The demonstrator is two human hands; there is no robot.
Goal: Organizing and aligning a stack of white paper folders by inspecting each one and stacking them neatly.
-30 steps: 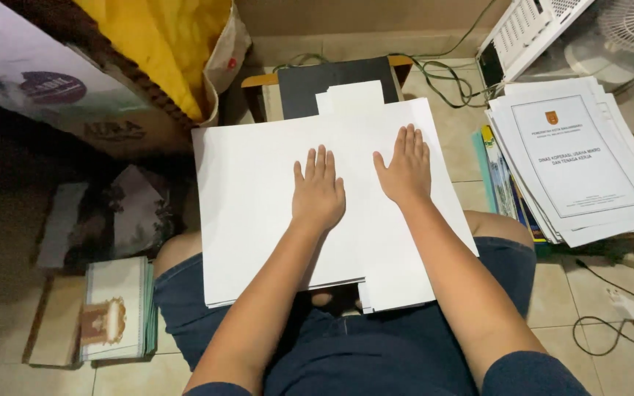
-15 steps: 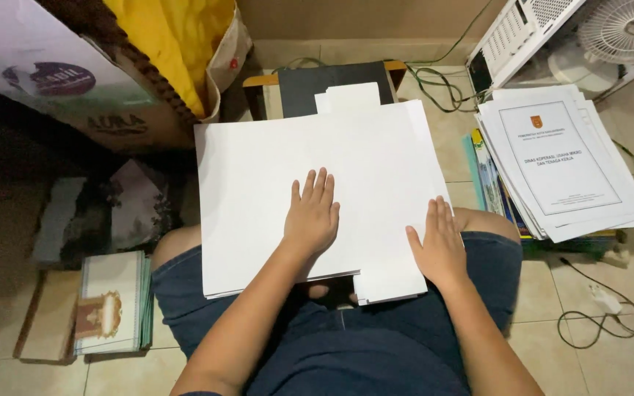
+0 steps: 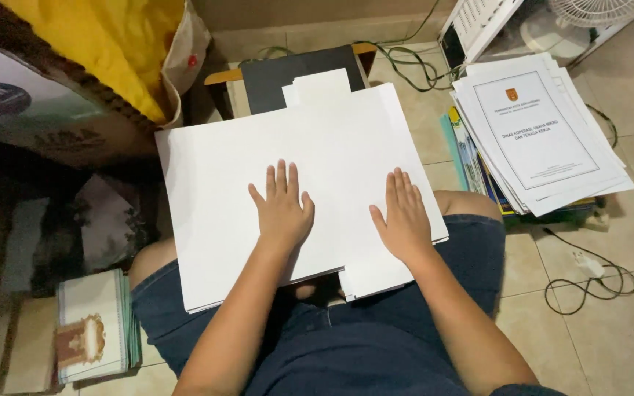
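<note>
The right hand (image 3: 405, 216) has slid back up from the lower edge of the white sheets (image 3: 221, 191) on the person's lap and now lies flat and open beside the flat, open left hand (image 3: 282, 209), both pressing the paper, gripping nothing.

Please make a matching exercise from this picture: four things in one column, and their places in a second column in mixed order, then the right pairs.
Things
1. left hand
2. stack of printed papers
3. coiled cable
4. cardboard box

Places
A. on the floor tiles, lower right
B. flat on the white sheets on the lap
C. upper left, with yellow material inside
D. right of the white sheets, on the floor

Pairs: 1-B, 2-D, 3-A, 4-C
</note>
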